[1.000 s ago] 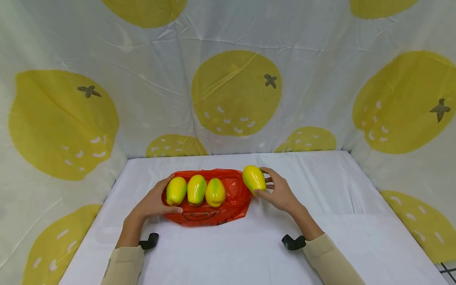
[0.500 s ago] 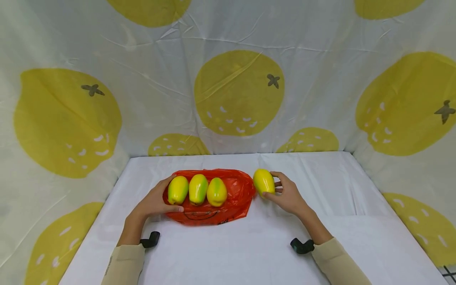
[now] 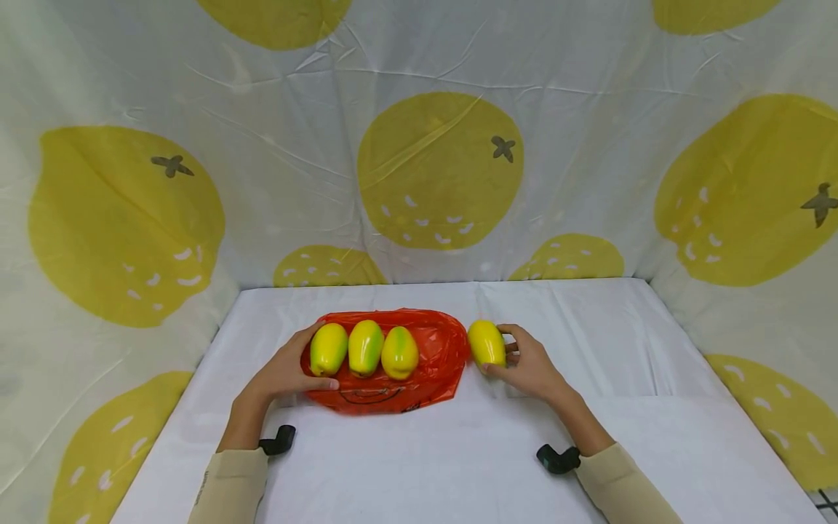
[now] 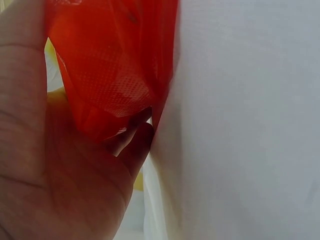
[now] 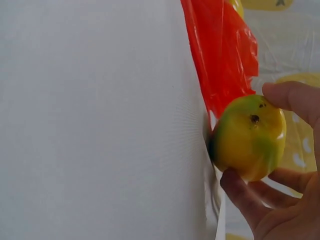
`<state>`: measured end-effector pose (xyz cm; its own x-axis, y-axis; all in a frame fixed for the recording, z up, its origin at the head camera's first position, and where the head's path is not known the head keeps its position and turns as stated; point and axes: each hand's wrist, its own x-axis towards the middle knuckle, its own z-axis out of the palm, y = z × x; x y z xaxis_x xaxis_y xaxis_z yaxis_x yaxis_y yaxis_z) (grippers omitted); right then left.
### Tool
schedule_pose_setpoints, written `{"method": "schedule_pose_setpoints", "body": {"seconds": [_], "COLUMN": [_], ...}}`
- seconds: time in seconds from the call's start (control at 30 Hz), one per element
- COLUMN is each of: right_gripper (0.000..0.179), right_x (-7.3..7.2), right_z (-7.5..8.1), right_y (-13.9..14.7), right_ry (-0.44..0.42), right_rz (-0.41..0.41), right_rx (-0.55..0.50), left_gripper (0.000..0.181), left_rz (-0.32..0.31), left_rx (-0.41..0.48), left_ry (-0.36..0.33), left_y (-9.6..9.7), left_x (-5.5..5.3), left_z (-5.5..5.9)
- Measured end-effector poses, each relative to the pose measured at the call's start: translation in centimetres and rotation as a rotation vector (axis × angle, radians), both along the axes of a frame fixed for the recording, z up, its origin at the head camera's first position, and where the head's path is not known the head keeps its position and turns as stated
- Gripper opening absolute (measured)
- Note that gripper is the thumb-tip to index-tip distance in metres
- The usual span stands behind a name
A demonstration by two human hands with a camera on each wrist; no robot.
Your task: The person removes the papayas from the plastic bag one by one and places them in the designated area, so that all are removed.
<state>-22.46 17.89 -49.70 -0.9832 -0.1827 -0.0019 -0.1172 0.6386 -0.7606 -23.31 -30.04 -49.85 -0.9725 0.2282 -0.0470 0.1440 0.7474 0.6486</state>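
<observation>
A red plastic bag (image 3: 435,364) lies spread on the table, and three yellow-green mangoes rest in a row on it: a left mango (image 3: 329,349), a middle mango (image 3: 365,348) and a right mango (image 3: 399,354). My left hand (image 3: 283,370) grips the bag's left end, thumb along the front and fingers behind; in the left wrist view the red plastic (image 4: 107,65) sits within its curve. Just beyond the bag's right end, my right hand (image 3: 533,365) holds a fourth mango (image 3: 487,344) between thumb and fingers. That mango (image 5: 250,140) appears to touch the white cloth in the right wrist view.
White cloth (image 3: 419,466) covers the table. Behind and at both sides hang pale curtains (image 3: 294,167) printed with large yellow fruit. A black wrist mount (image 3: 279,440) is on the left wrist and another black mount (image 3: 559,459) on the right.
My right hand has moved the fourth mango rightward off the bag's right edge and lowered it to the cloth. The left hand keeps its place on the bag.
</observation>
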Motion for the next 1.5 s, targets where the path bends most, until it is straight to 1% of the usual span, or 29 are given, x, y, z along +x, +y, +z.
{"method": "schedule_pose_setpoints", "body": {"seconds": [0.13, 0.4, 0.57, 0.67, 0.83, 1.03, 1.33, 1.5], "right_gripper": [0.088, 0.101, 0.107, 0.109, 0.109, 0.108, 0.1, 0.096], "right_x": [0.3, 0.3, 0.2, 0.2, 0.0, -0.4, -0.7, -1.0], "right_z": [0.1, -0.3, -0.4, -0.5, -0.4, 0.0, 0.5, 0.7], "right_y": [-0.1, 0.0, 0.0, 0.2, 0.4, 0.5, 0.5, 0.4], "right_ry": [0.001, 0.051, 0.063, 0.065, 0.067, 0.109, 0.134, 0.157], "right_rz": [0.013, 0.049, 0.055, 0.045, 0.035, 0.055, 0.034, 0.036], "right_rx": [-0.011, -0.002, 0.004, 0.027, 0.057, 0.042, 0.006, -0.013], "left_gripper": [0.128, 0.128, 0.127, 0.127, 0.127, 0.127, 0.128, 0.128], "left_rz": [0.0, -0.012, -0.017, -0.018, -0.018, -0.014, -0.02, -0.015], "left_rx": [-0.001, 0.016, 0.021, 0.028, 0.033, 0.025, 0.014, 0.013], "left_ry": [-0.004, -0.011, -0.012, -0.011, -0.012, -0.013, 0.012, 0.003], "left_y": [0.0, 0.2, 0.2, 0.3, 0.3, 0.1, -0.4, -0.5], "left_x": [-0.1, -0.3, -0.4, -0.4, -0.3, -0.2, -0.3, -0.2], "left_z": [0.0, 0.0, 0.0, 0.0, 0.1, 0.0, -0.5, -0.5]}}
